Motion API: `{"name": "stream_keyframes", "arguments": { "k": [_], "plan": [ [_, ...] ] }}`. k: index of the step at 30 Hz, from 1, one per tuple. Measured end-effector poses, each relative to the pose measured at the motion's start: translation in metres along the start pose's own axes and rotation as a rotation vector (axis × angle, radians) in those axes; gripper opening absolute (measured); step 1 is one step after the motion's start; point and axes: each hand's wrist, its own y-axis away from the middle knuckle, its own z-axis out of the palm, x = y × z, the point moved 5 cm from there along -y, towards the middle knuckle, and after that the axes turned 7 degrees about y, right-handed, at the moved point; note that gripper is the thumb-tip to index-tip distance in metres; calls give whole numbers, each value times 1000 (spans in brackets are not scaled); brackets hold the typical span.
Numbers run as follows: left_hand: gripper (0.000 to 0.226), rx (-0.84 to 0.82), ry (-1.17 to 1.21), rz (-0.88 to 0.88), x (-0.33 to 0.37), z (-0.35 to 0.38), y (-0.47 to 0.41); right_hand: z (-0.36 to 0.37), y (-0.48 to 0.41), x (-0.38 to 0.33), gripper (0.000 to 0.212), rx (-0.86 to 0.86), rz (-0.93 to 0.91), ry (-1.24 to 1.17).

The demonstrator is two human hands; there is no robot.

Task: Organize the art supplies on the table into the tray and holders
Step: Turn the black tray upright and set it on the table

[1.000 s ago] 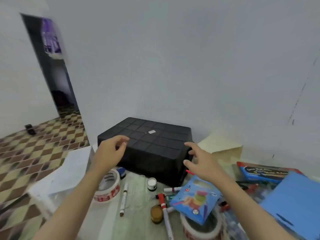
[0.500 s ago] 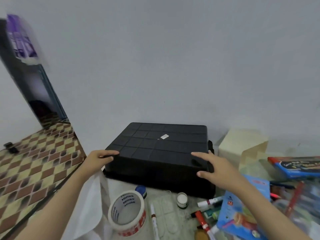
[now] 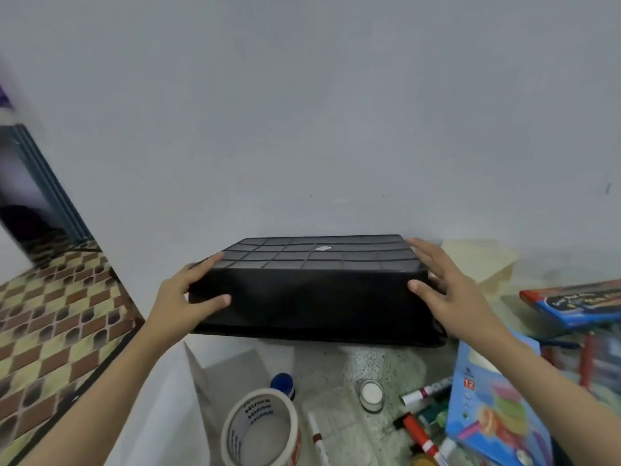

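1. A grey wall (image 3: 302,112) is filling the upper half of the view, running behind the table.
2. A checkered floor (image 3: 50,314) is showing at the left, below the table edge.
3. The table (image 3: 336,371) is carrying the supplies, its speckled top showing between them.
4. The black tray (image 3: 312,290) is sitting upside down at the back of the table, close to the wall, its gridded base facing up. Whether its near edge is touching the table cannot be told.
5. The left hand (image 3: 181,297) is gripping the tray's left front corner. Its thumb (image 3: 218,301) is pressing the front wall, and its fingers (image 3: 205,264), held together, are curling over the top edge.
6. The right hand (image 3: 450,290) is pressing flat against the tray's right end. Its fingers (image 3: 426,253) are lying straight and together along the side, and its thumb (image 3: 420,289) is spreading onto the front wall.
7. A blue box (image 3: 494,408) is lying under the right forearm.
8. A blue book (image 3: 578,301) is resting at the far right.
9. A cream box (image 3: 484,260) is standing just right of the tray.
10. A tape roll (image 3: 262,428) is standing near the front edge.
11. A red marker (image 3: 418,432) is lying beside the blue box, and a white marker (image 3: 317,438) is lying beside the tape roll.
12. A white-lidded jar (image 3: 371,395) is standing in front of the tray.
13. A blue-capped bottle (image 3: 283,383) is standing just behind the tape roll.
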Motion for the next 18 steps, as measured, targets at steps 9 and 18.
{"name": "stream_keyframes", "arguments": {
  "k": [9, 18],
  "plan": [
    [123, -164, -492, -60, 7, -3, -10, -4, -2, -41, 129, -285, -104, 395],
    [105, -22, -390, 125, 1, -25, -28, -10, -13, -37, 91, -110, -193, 283]
  ]
}}
